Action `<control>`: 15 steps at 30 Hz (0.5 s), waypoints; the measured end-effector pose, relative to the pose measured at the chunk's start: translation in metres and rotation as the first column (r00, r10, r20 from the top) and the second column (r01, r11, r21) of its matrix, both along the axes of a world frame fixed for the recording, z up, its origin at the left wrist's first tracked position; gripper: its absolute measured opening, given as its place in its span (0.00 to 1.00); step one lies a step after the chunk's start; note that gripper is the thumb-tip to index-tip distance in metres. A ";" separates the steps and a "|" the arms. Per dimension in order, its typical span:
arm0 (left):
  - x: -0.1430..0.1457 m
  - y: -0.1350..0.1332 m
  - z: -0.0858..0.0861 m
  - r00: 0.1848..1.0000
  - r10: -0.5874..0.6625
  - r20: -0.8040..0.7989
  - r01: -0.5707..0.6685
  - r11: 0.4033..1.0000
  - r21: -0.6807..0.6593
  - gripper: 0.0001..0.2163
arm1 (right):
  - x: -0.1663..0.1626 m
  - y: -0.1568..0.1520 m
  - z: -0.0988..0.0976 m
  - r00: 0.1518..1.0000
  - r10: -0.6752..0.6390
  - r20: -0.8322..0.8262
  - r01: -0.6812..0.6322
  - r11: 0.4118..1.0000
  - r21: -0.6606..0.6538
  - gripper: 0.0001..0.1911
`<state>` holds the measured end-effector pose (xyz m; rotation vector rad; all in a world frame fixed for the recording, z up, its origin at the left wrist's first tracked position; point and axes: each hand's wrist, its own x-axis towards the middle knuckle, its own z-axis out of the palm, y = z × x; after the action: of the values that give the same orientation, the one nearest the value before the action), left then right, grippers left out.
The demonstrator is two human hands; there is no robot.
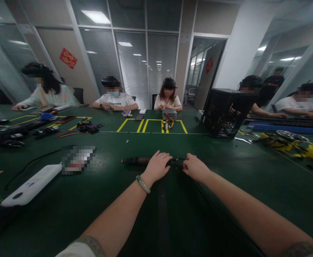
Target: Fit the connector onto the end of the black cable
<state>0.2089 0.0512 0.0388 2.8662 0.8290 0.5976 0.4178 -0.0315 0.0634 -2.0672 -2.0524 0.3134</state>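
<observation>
A dark, slim electric screwdriver (136, 161) lies crosswise on the green table, its tip pointing left. My left hand (158, 165), with a jade-coloured bangle (143, 184) on the wrist, covers the rear of the tool and grips it from above. A thin black cord (178, 160) leads out of that end towards the right. At the cord, my right hand (195, 166) is closed with the fingertips pinched together. What lies inside the right fingers is mostly hidden, but the cord runs into them.
On the left lie a white power bank-like case (32, 185), a blurred-out item (78, 160) and bundles of cables (88, 126). A black computer case (224, 112) stands at the right back, near yellow straps (279, 144). Several people sit around the table (113, 221).
</observation>
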 end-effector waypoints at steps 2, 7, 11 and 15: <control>0.007 0.002 0.000 1.000 -0.003 -0.021 0.003 1.000 0.003 0.13 | -0.005 0.003 -0.001 0.999 0.020 -0.043 -0.019 1.000 0.019 0.04; 0.015 0.011 -0.001 0.997 0.016 -0.072 -0.016 1.000 0.007 0.08 | -0.019 0.015 -0.009 0.968 0.046 -0.245 -0.036 0.998 0.044 0.10; 0.015 0.013 -0.003 0.996 0.053 -0.070 -0.051 0.998 0.031 0.07 | -0.023 0.026 -0.020 0.914 0.035 -0.404 -0.018 0.999 0.045 0.12; 0.016 0.012 -0.002 0.995 0.074 -0.071 -0.071 0.996 0.049 0.06 | -0.016 0.027 -0.030 0.881 0.022 -0.473 0.004 0.999 0.055 0.10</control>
<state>0.2248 0.0627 0.0365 2.9266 0.9455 0.5299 0.4015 -0.0041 0.0331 -1.7279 -1.7482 0.6831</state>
